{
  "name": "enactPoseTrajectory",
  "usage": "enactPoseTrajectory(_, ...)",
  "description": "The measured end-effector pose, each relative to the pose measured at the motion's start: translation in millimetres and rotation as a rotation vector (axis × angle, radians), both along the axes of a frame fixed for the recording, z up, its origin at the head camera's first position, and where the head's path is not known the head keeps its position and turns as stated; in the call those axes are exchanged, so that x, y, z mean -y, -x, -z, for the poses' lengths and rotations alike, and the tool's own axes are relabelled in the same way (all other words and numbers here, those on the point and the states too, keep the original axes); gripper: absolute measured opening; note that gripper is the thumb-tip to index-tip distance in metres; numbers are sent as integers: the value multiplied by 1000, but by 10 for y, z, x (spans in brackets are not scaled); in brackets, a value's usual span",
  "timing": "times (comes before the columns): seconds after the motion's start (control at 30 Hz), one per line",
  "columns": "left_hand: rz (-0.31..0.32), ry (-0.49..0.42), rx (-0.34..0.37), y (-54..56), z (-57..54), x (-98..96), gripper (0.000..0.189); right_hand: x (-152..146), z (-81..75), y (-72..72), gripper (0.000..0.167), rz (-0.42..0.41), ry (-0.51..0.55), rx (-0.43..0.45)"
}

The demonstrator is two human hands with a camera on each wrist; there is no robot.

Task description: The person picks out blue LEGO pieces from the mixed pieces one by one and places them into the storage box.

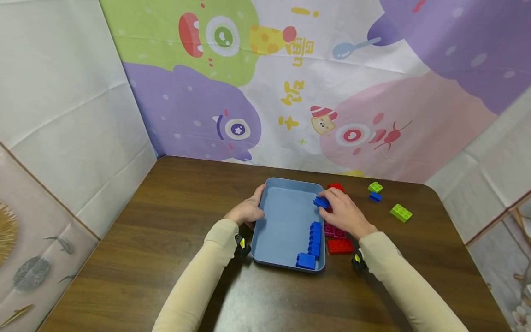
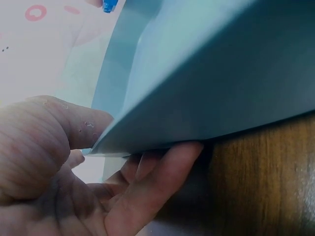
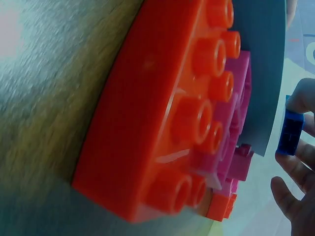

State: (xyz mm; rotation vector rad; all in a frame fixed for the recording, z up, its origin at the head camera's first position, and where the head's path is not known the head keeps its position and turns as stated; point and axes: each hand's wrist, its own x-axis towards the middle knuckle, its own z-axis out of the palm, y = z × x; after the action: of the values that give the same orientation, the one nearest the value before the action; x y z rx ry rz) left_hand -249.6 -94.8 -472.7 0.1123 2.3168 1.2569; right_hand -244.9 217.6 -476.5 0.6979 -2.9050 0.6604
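Note:
A blue-grey tray (image 1: pixel 282 221) sits on the wooden table, with several blue building bricks (image 1: pixel 315 239) lined up along its right side and one (image 1: pixel 305 261) in the near right corner. My left hand (image 1: pixel 247 210) grips the tray's left wall; in the left wrist view its thumb lies over the rim and its fingers reach beneath. With thumb and fingertips, my right hand (image 1: pixel 343 210) pinches another blue brick (image 3: pixel 291 132) over the tray's right rim. Part of that brick is hidden behind the fingers.
Right of the tray lie a red brick (image 1: pixel 340 246), magenta bricks (image 1: pixel 334 231) and another red brick (image 1: pixel 336 186) farther back. Farther right are two lime green bricks (image 1: pixel 401 212) and a small blue brick (image 1: pixel 375 197). A printed cloth (image 1: pixel 282 106) hangs behind the table.

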Motion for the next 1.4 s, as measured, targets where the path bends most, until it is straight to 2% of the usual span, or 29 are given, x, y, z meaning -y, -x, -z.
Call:
enactPoseTrajectory(0.23,0,14,2,8,10,-9,95,60,39,-4,36,-70,30,-27)
enactPoseTrajectory(0.4,1,6,-1,8,14,-13,95,80,85,-6,34,-72,45,-30)
enactPoseTrajectory(0.93,3,-22,6,-12,-18,3,95,102,85,-20,29,-132,-28,-16)
enactPoseTrajectory(1.4,7,-20,11,0,3,5,95,80,104,-27,23,-169,-89,-38)
